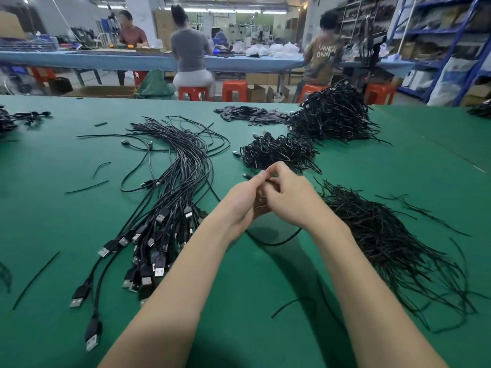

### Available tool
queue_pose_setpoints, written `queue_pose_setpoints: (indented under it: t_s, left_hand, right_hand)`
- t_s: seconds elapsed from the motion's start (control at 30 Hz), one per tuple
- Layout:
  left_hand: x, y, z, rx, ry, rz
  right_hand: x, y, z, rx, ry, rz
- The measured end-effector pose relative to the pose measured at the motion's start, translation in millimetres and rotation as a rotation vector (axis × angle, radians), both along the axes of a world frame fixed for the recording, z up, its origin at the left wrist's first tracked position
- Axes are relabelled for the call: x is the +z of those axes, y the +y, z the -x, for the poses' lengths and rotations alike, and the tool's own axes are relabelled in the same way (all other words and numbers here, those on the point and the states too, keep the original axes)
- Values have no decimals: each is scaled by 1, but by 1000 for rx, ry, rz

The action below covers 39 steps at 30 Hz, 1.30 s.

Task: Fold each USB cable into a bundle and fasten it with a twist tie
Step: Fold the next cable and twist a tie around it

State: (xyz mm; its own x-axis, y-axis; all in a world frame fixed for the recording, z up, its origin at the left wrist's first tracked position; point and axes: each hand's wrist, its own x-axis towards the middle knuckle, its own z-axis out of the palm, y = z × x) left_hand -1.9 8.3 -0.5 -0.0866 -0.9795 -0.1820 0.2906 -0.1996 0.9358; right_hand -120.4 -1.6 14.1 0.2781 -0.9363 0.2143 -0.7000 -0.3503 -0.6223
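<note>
Head view: at frame centre, the left hand (243, 199) and right hand (288, 193) both curl their grip round one cable (273, 241), its loop sagging onto the surface (265, 301). Folding seems underway; next comes a tie (385, 235) from the right heap. Two bundle piles (279, 152) sit above; loose cables left, too many to count.
</note>
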Motion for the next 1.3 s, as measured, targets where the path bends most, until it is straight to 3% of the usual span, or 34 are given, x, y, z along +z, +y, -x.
queue_pose_setpoints:
  t_s: [0.07, 0.23, 0.37, 0.53, 0.67, 0.8, 0.87, 0.97, 1.1, 1.2, 1.3]
  left_hand:
    - [0, -4, -1, 74, 71, -15]
    - [2, -4, -7, 167, 197, -46]
    - [3, -4, -11, 194, 287, 59]
    - [7, -6, -12, 193, 621, -43]
    - [8, -6, -14, 208, 642, -44]
    - [12, -4, -20, 201, 662, 35]
    - [13, 0, -27, 128, 681, 84]
    - [16, 6, -32, -114, 558, 153]
    - [14, 12, -16, -342, 10, 144]
    - [7, 8, -3, -281, -292, 145]
    - [0, 1, 3, -70, -323, 190]
  right_hand:
    - [-5, 3, -10, 63, 12, -45]
    - [-5, 8, -15, 140, -212, -202]
    - [-6, 2, 12, 193, -70, -377]
    - [-11, 3, 39, 324, -460, -638]
    - [-1, 4, 50, 432, -634, -784]
    - [4, 9, 60, 515, -514, -1002]
    - [0, 8, 63, 436, -378, -986]
    - [-6, -4, 61, 119, -227, -675]
    - [2, -16, 54, -82, -236, -315]
    - [13, -14, 46, -72, -295, -201]
    - [22, -3, 31, 38, -359, -211]
